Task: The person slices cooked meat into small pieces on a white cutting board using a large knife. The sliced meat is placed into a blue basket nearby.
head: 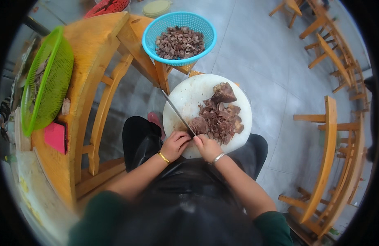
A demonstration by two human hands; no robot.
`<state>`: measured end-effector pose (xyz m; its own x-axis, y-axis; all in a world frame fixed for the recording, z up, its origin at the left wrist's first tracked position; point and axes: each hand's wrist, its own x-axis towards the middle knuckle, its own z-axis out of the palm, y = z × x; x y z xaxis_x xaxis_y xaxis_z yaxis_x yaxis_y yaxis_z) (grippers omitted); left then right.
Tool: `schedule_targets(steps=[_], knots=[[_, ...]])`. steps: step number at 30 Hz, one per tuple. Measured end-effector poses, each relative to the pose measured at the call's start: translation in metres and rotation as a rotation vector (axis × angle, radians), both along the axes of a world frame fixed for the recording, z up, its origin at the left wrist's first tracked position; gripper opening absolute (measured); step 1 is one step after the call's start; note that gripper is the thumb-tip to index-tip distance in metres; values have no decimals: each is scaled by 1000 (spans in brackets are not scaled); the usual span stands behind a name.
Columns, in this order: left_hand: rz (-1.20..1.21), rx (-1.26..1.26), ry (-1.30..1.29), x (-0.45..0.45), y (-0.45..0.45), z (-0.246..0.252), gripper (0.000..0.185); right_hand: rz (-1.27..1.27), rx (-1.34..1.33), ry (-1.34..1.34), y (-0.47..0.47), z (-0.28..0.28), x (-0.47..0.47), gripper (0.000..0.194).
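Note:
A round white chopping board (184, 92) lies before me at my knees. On it, right of the blade, are a heap of chopped dark brown meat (221, 120) and a larger meat chunk (224, 93) at the top. My right hand (208, 147) is closed around the handle of a knife (178, 113), whose blade points up and to the left across the board. My left hand (176, 145) rests at the board's near edge beside the knife's handle end, fingers curled; whether it holds anything is hidden.
A blue plastic basket (210, 52) of meat pieces stands beyond the board. On the wooden table (94, 40) at left are a tilted green basket (58, 80) and a pink-covered phone or case (55, 136). Wooden chairs (326, 144) stand at right.

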<state>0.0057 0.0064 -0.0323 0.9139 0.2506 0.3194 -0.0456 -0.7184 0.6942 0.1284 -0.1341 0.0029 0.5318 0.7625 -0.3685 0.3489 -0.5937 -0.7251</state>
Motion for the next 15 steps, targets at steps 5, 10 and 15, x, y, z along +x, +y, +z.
schedule_targets(steps=[5, 10, 15], knots=[[25, -4, -59, -5, -3, -1, 24, 58, -36, 78, -33, 30, -1, 37], [47, 20, -59, -5, -3, -10, 28, 153, -105, -136, -82, 71, -22, 34], [47, -22, -63, -2, -2, -9, 29, 176, -217, -106, -102, 89, -22, 34]])
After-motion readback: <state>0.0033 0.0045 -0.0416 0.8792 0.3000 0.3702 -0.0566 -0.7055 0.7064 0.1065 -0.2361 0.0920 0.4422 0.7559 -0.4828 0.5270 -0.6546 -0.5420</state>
